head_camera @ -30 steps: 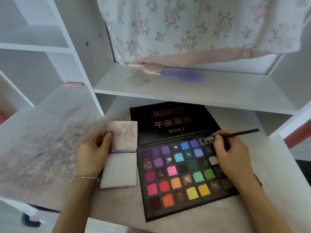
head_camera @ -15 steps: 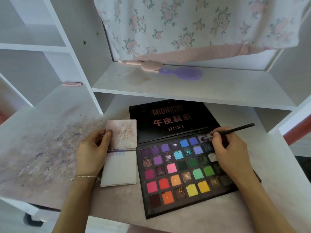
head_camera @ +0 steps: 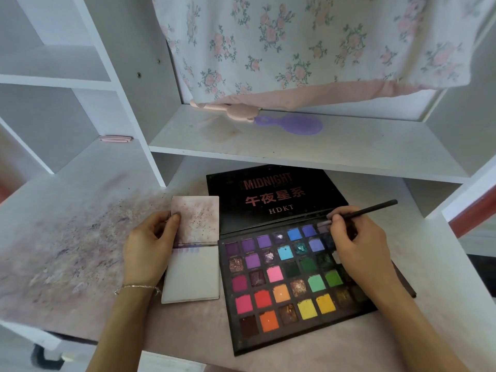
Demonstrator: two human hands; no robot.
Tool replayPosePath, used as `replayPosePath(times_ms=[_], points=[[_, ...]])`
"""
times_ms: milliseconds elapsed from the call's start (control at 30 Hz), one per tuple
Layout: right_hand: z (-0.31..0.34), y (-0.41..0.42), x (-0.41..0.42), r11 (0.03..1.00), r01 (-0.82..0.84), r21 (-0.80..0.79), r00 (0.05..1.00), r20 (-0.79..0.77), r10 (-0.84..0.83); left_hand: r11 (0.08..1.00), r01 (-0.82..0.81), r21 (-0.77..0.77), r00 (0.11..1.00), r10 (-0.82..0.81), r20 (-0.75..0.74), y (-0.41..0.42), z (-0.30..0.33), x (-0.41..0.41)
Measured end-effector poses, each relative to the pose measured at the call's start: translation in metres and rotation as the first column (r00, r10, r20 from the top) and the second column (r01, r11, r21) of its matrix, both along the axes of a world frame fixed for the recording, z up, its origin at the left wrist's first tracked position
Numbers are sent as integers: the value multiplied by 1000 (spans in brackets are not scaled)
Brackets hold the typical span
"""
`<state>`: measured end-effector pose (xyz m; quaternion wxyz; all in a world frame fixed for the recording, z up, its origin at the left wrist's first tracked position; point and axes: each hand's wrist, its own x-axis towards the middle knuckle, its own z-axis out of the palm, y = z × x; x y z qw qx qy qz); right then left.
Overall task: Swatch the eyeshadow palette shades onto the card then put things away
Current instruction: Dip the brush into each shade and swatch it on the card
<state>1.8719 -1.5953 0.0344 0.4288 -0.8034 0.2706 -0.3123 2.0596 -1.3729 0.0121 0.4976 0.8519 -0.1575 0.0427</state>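
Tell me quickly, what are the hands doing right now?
Right hand pinches the brush, tip at the palette's top row. Left hand holds the card by its edge. Purple smear at the card's fold. Nothing in the way.

Home vanity: white shelves (head_camera: 295, 146), hairbrush (head_camera: 292, 124).

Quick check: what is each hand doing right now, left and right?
Left hand: holds the left edge of the card, thumb on its face.
Right hand: pinches the brush, tip over the palette.
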Motion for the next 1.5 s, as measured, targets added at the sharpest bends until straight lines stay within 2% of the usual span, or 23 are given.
replayPosePath(times_ms=[333,533,967,1500], points=[[6,54,40,960,-252,122,965,109,239,1000,-5,6,1000,4,14,1,1,-1],[4,89,70,910,-395,122,918,70,390,1000,13,0,1000,-13,-10,0,3,-1],[-4,92,71,870,-457,184,887,24,461,1000,-10,-19,1000,10,-19,1,1,1],[-4,93,73,876,-461,139,880,-54,472,1000,-4,-20,1000,4,-30,1,1,1]])
